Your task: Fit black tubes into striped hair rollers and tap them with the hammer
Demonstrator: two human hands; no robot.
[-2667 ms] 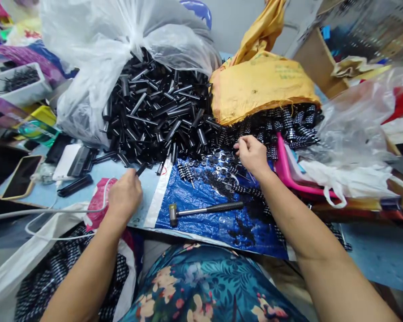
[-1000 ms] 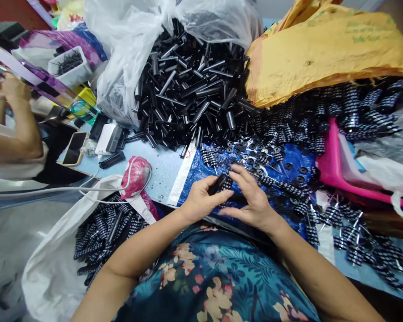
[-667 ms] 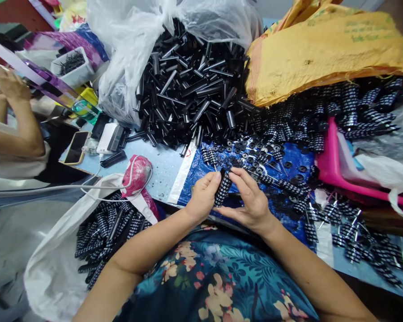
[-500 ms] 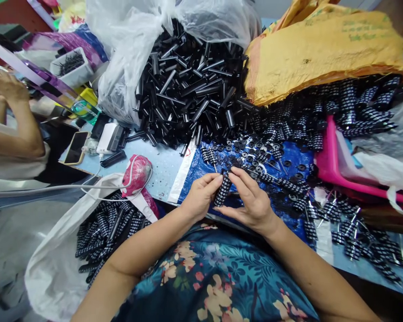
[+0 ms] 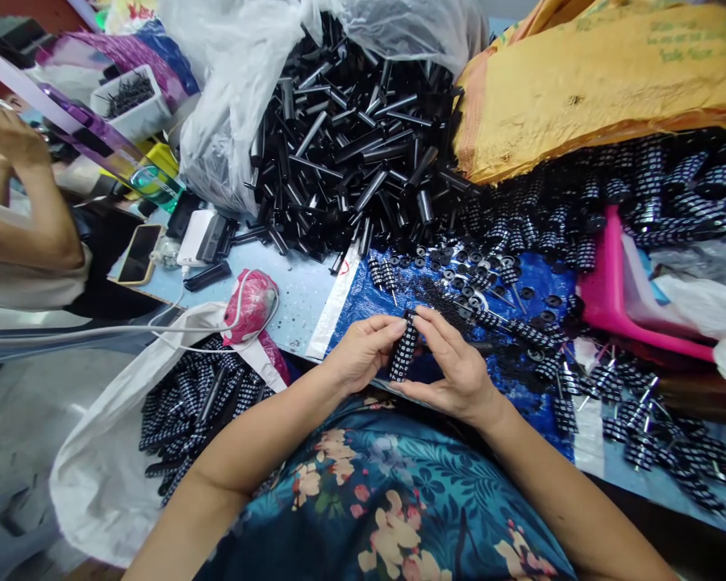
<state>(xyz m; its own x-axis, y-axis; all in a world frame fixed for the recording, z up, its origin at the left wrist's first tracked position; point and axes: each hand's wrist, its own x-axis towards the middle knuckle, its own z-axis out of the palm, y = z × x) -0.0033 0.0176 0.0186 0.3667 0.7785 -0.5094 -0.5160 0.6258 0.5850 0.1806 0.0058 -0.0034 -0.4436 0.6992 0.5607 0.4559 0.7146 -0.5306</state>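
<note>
Between my two hands is a black roller with rows of small white characters (image 5: 402, 352), tilted slightly and close to my body. My left hand (image 5: 363, 349) pinches its upper end between thumb and fingers. My right hand (image 5: 456, 361) grips it as well, fingertips at the top and thumb at the lower end. Beyond the hands, a blue plastic sheet (image 5: 354, 303) carries a few similar rollers with metal pins, small black washers (image 5: 453, 274) and a patch of tiny black pieces (image 5: 432, 300).
A heap of glossy black tubes (image 5: 363, 153) spills from a clear plastic bag (image 5: 223, 121). Patterned rollers lie under a yellow woven sack (image 5: 581, 97), beside a pink bin (image 5: 611, 282) and in a white sack (image 5: 90, 460). A phone (image 5: 140, 254) and another person's arm (image 5: 36, 202) are left.
The roller stands a little more upright between my fingers, both hands still on it. The whole view has shifted slightly.
</note>
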